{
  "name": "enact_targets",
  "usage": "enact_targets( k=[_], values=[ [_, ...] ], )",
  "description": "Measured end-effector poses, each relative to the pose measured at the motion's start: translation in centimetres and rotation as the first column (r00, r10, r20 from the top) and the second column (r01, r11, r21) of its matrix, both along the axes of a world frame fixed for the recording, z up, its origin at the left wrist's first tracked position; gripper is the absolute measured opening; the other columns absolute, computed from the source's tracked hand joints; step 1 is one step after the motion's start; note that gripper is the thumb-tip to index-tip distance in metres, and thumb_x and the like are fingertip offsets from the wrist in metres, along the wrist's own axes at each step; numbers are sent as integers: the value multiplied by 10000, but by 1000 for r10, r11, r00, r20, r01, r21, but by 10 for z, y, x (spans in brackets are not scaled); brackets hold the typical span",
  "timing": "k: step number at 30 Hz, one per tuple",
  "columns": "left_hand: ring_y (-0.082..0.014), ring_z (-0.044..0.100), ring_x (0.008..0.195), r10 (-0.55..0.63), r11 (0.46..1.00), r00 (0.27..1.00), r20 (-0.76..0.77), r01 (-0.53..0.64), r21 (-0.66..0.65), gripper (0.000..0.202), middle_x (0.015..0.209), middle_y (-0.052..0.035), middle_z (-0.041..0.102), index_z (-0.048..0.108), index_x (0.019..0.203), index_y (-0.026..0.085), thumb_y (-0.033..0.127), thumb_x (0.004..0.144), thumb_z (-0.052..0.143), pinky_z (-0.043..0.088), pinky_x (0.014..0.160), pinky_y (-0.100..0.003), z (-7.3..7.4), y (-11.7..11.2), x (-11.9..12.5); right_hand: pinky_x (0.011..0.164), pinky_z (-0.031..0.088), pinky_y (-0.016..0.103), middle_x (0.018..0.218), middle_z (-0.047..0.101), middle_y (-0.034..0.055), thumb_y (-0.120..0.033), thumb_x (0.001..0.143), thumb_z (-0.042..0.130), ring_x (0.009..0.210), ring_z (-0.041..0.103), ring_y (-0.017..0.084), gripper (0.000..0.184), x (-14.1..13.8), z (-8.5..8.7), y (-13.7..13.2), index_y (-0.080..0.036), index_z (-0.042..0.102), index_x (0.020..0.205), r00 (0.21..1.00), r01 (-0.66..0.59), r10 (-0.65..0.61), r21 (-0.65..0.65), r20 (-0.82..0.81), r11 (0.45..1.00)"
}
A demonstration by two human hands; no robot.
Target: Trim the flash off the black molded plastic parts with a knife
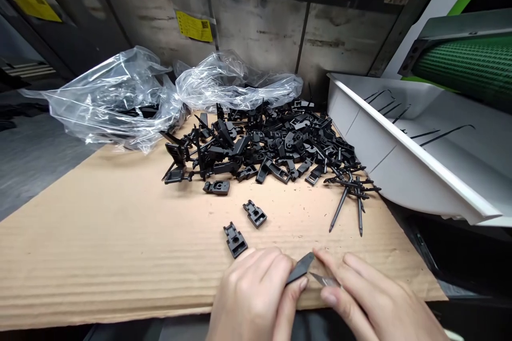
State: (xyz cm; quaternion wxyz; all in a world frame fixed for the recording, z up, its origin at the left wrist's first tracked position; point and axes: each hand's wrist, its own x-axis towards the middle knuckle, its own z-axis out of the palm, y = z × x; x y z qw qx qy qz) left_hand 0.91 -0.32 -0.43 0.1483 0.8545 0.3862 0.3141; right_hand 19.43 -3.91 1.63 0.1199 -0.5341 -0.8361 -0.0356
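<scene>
At the near edge of a cardboard sheet point(100, 234) my left hand point(256, 298) is closed around a small black plastic part point(301, 268) whose end sticks out past the thumb. My right hand point(372, 298) pinches a thin metal blade point(324, 278) with its tip touching that part. Two loose black clips point(235, 240) point(255, 213) lie just beyond my left hand. Farther back spreads a heap of black plastic parts point(272, 144), with thin sprue sticks point(348, 192) at its right side.
Crumpled clear plastic bags point(132, 96) holding more black parts lie at the back left. A white chute tray point(400, 138) slopes down from a green conveyor point(468, 64) on the right. Metal panels with yellow labels point(194, 26) close off the back.
</scene>
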Motion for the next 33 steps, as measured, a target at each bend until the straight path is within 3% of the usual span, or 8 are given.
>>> enact_targets(
  k=[4, 7, 12, 18, 26, 30, 33],
  values=[
    [-191, 540, 568, 6, 1000, 1000, 11, -6, -7, 118, 627, -27, 571, 519, 726, 171, 121, 815, 460, 413, 523, -292, 0, 0, 1, 599, 550, 200, 949, 701, 86, -317, 931, 240, 717, 695, 161, 456, 8, 2, -1, -88, 574, 1141, 999, 47, -47, 36, 0, 998],
    [-194, 542, 570, 11, 1000, 1000, 14, -10, -3, 123, 626, -30, 571, 525, 728, 169, 120, 818, 458, 413, 523, -295, 1, 0, 2, 613, 550, 202, 924, 709, 72, -275, 937, 207, 811, 682, 176, 460, 12, 0, -4, -113, 616, 1071, 998, 60, -58, 101, -21, 993],
    [-198, 545, 553, -10, 1000, 999, 48, 9, 13, 129, 624, -42, 590, 568, 748, 154, 123, 814, 461, 425, 503, -300, 1, 2, 1, 693, 542, 198, 940, 706, 36, -307, 892, 393, 850, 673, 165, 315, 16, -9, -6, -166, 628, 1047, 993, 74, -57, 155, -107, 985],
    [-194, 541, 522, -4, 999, 999, 45, 2, 49, 179, 587, -47, 583, 580, 716, 146, 121, 822, 438, 424, 465, -286, 3, 2, 3, 642, 546, 177, 843, 709, 19, -276, 907, 356, 702, 679, 125, 338, 1, -5, -3, -205, 560, 1166, 987, -60, 74, 97, -143, 993],
    [-197, 553, 557, -5, 999, 999, 46, 3, 40, 163, 625, -47, 593, 595, 789, 142, 129, 837, 440, 431, 500, -285, 3, 4, 2, 684, 545, 190, 991, 695, -5, -215, 897, 344, 830, 674, 124, 319, 1, 1, 0, -196, 544, 1146, 986, -12, 22, 62, -164, 998],
    [-199, 571, 635, -41, 999, 998, 57, 43, -25, 194, 708, -44, 614, 589, 966, 168, 164, 861, 426, 439, 562, -280, 3, 6, 0, 646, 539, 168, 838, 696, 4, -212, 876, 401, 761, 672, 117, 220, 10, 1, 0, -211, 598, 977, 970, 27, -22, 14, -240, 1000],
    [-188, 559, 638, -82, 989, 996, 47, 87, -121, 184, 690, -26, 586, 601, 933, 198, 164, 854, 438, 424, 565, -264, 5, 6, -3, 601, 532, 189, 762, 634, 17, -204, 866, 415, 693, 645, 121, 195, 15, 0, -2, -227, 608, 880, 964, -4, 6, 9, -265, 1000]
  ],
)
